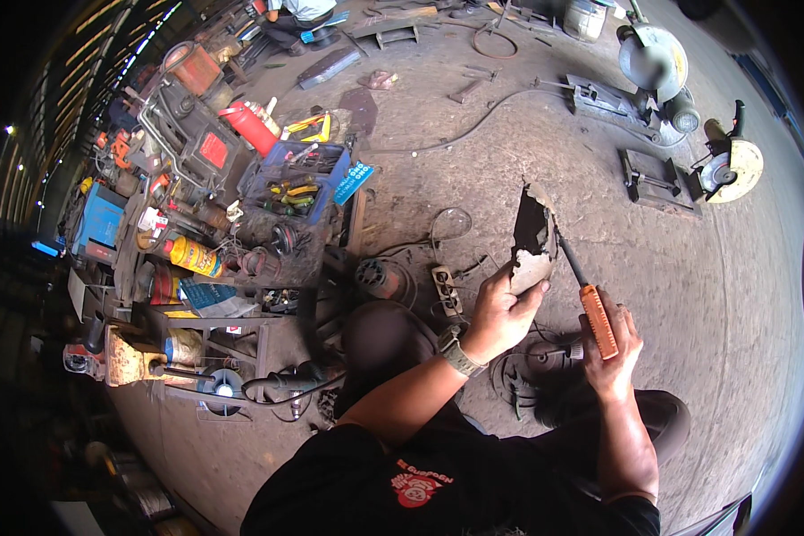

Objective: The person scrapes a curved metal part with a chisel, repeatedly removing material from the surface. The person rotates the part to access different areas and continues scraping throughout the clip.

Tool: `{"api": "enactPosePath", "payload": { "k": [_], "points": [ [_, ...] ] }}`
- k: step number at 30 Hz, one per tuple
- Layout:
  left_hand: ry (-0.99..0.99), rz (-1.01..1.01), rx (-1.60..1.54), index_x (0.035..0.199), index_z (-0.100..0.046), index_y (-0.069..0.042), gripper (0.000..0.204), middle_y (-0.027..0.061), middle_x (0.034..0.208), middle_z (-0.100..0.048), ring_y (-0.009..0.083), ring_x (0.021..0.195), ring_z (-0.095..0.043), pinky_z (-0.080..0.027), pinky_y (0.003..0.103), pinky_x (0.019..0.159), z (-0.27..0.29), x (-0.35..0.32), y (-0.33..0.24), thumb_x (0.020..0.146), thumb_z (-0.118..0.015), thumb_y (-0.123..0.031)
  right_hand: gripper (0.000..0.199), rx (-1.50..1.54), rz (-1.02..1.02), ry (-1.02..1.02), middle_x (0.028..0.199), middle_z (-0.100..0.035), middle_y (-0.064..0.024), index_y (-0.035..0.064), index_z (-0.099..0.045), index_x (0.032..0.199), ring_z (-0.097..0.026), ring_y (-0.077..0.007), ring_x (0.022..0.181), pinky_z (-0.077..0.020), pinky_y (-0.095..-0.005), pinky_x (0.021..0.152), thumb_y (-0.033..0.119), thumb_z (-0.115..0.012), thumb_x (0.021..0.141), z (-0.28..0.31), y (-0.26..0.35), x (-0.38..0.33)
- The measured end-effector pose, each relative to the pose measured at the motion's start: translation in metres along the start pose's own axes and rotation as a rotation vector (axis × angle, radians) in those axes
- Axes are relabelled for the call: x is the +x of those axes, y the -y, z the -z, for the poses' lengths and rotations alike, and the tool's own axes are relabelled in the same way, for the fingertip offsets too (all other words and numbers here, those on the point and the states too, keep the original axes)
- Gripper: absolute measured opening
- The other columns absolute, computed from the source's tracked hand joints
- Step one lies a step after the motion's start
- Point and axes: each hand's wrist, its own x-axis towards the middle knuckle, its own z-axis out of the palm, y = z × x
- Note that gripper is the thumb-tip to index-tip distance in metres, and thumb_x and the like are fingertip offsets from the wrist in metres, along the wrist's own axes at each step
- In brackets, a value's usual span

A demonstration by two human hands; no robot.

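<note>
My left hand (502,314), with a watch on its wrist, is closed around the lower end of a jagged, torn-edged piece (533,266). The piece stands upright in front of me, pale grey at the bottom and dark inside its upper part; its material is hard to tell. To its right, my right hand (613,350) grips an orange-handled tool (598,322) with a long dark shaft. The shaft slants up and left, its tip at the right edge of the piece. Whether the tip touches it, I cannot tell.
A cluttered bench stands left, with a blue toolbox (299,179), yellow bottle (194,256) and red cylinder (248,127). A power strip (447,290) and cables lie by my knees. Cut-off saws (728,165) stand far right. Another person (302,18) sits at the back.
</note>
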Motion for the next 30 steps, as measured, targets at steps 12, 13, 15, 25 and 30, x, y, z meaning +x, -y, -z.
{"api": "enactPosePath", "payload": {
  "k": [12,13,15,25,30],
  "points": [
    [0.019,-0.021,0.056,0.115,-0.067,0.001,0.022,0.0142,0.106,-0.075,0.023,0.097,-0.073,-0.055,0.034,0.086,0.0001,-0.0002,-0.0052,0.094,-0.068,-0.005,0.049,-0.042,0.008,-0.005,0.105,-0.071,-0.02,-0.0044,-0.063,0.126,-0.064,-0.034,0.08,-0.0549,-0.0416,0.076,0.0,-0.072,0.078,0.0026,-0.0004,-0.0012],
    [0.028,-0.001,0.054,0.116,-0.068,0.002,0.022,0.0126,0.107,-0.075,0.0201,0.098,-0.072,-0.054,0.034,0.088,0.0,-0.0003,-0.0065,0.095,-0.068,-0.006,0.049,-0.042,0.009,-0.007,0.108,-0.071,-0.0203,-0.0046,-0.063,0.126,-0.065,-0.0343,0.08,-0.0552,-0.0417,0.076,0.0,-0.072,0.078,0.003,-0.0005,-0.0015],
    [0.025,-0.015,0.077,0.116,-0.067,0.002,0.023,0.0131,0.107,-0.075,0.0208,0.098,-0.072,-0.054,0.034,0.088,0.0003,0.0,-0.0061,0.095,-0.069,-0.006,0.049,-0.045,0.009,-0.011,0.113,-0.071,-0.0208,-0.005,-0.063,0.126,-0.066,-0.0349,0.082,-0.0558,-0.0418,0.078,0.0,-0.072,0.078,0.0037,-0.0008,-0.0022],
    [0.027,-0.014,0.096,0.117,-0.067,0.001,0.024,0.0138,0.107,-0.074,0.0232,0.098,-0.072,-0.054,0.035,0.088,-0.0003,-0.0013,-0.0063,0.095,-0.07,-0.009,0.051,-0.056,-0.007,0.01,0.12,-0.069,-0.0208,-0.0053,-0.062,0.127,-0.067,-0.0366,0.088,-0.0564,-0.0423,0.08,0.0,-0.071,0.078,0.0035,-0.0043,-0.0043],
    [0.026,-0.024,0.085,0.117,-0.067,0.001,0.024,0.0136,0.108,-0.075,0.0231,0.098,-0.072,-0.054,0.035,0.088,-0.0015,-0.0001,-0.0066,0.094,-0.07,-0.009,0.05,-0.07,-0.005,0.008,0.12,-0.07,-0.0199,-0.0051,-0.062,0.126,-0.067,-0.0367,0.088,-0.0563,-0.0428,0.08,0.0,-0.071,0.078,0.0057,-0.0048,-0.0048]
  ]
}}
